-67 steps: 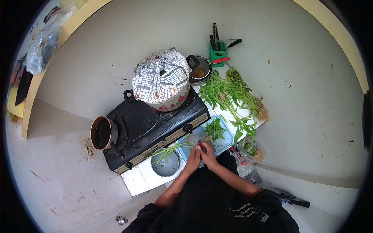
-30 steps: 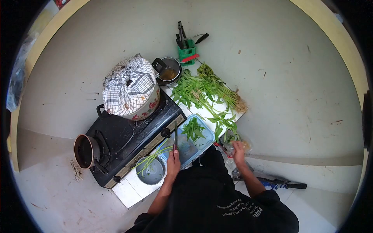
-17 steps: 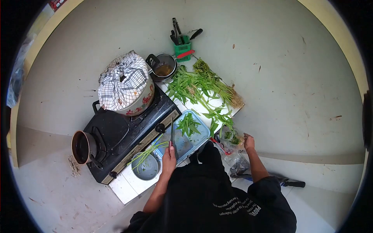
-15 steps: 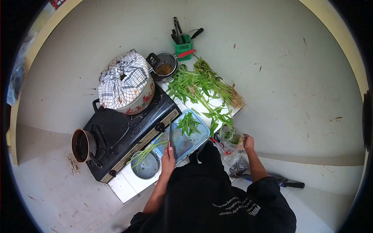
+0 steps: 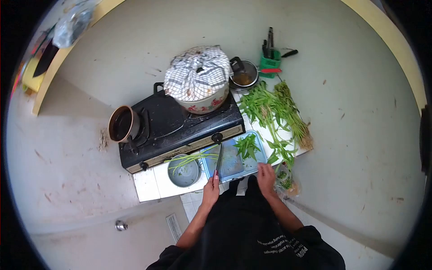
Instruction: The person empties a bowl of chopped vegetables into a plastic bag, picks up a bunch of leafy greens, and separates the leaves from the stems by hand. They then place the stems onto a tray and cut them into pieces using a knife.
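My left hand [image 5: 210, 192] is closed around the handle of a knife [image 5: 219, 163], whose blade points away from me over the blue tray [image 5: 260, 136]. My right hand [image 5: 266, 178] is by the tray's near right corner with its fingers drawn together; whatever they hold, if anything, is hidden. Cut green leaves [image 5: 247, 146] lie in the tray. Long green stems [image 5: 191, 157] stretch from the tray's left side across a grey bowl [image 5: 183, 183]. Just right of my right hand hangs a clear plastic bag [image 5: 288, 188] with green scraps inside.
A black gas stove [image 5: 180, 123] carries a large pot [image 5: 208, 104] under a checked cloth and a small pot [image 5: 124, 123]. Leafy greens [image 5: 265, 105] with roots cover the counter's right part. Behind them stand a strainer [image 5: 245, 77] and a green utensil basket [image 5: 270, 65].
My right hand has moved from the plastic bag to the tray's near right corner. The left hand still grips the knife. The camera view has turned, shifting the counter in the picture.
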Available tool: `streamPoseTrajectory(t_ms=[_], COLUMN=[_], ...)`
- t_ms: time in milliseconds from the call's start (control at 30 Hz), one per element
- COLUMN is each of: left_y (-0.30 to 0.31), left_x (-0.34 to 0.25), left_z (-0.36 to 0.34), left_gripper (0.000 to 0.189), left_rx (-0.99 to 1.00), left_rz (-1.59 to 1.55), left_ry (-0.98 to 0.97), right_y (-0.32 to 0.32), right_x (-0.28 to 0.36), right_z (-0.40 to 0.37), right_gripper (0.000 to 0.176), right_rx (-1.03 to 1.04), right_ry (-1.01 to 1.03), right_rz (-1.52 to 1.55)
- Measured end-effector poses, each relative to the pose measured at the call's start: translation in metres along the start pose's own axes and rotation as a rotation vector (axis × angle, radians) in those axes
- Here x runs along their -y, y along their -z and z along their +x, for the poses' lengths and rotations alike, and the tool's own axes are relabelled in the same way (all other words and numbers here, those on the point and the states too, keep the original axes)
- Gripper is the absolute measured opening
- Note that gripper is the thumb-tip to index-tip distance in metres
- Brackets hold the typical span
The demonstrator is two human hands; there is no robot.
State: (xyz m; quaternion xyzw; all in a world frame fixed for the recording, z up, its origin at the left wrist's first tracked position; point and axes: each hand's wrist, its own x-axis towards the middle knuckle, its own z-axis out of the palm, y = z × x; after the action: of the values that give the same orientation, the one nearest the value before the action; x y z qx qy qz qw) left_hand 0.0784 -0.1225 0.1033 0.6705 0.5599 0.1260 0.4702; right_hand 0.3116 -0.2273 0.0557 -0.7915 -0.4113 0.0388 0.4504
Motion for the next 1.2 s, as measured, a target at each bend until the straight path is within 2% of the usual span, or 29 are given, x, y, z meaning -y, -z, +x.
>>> streamPoseTrajectory(t_ms=[100,200,333,400,500,567,700,800,933,1033,1200], left_y=[-0.009,-0.009,-0.021,-0.024,-0.023,-0.022,-0.01,0.016,0.034,0.046,0.052], left_x=[0.009,-0.002,0.007,0.008,0.011,0.017,0.029,0.019,0.038,0.046,0.034], left_z=[-0.018,-0.042,-0.065,-0.077,-0.094,-0.099,-0.099,-0.096,-0.084,-0.077,-0.074], left_gripper=[0.053,0.053,0.05,0.048,0.051,0.051,0.051,0.051,0.05,0.049,0.04], left_rx=[-0.089,-0.179,-0.306,-0.375,-0.368,-0.377,-0.377,-0.33,-0.363,-0.397,-0.52], left_rz=[-0.049,-0.082,-0.199,-0.258,-0.335,-0.307,-0.251,-0.202,-0.172,-0.172,-0.219], left_ry=[0.074,0.123,0.185,0.201,0.323,0.316,0.27,0.283,0.172,0.171,0.097], right_y=[-0.037,-0.092,-0.132,-0.148,-0.167,-0.172,-0.152,-0.118,-0.092,-0.074,-0.055], right_x=[0.042,0.051,0.075,0.078,0.075,0.065,0.074,0.087,0.087,0.076,0.042], right_z=[0.025,0.038,0.055,0.058,0.054,0.056,0.065,0.072,0.072,0.061,0.037], right_gripper=[0.025,0.036,0.046,0.042,0.034,0.026,0.017,0.017,0.02,0.019,0.018], right_rx=[0.203,0.364,0.55,0.575,0.61,0.591,0.523,0.467,0.39,0.503,0.536], right_ry=[0.166,0.28,0.338,0.357,0.363,0.376,0.371,0.373,0.345,0.255,0.184], right_rz=[0.106,0.189,0.028,-0.023,-0.157,-0.182,-0.015,0.092,0.253,0.165,0.094])
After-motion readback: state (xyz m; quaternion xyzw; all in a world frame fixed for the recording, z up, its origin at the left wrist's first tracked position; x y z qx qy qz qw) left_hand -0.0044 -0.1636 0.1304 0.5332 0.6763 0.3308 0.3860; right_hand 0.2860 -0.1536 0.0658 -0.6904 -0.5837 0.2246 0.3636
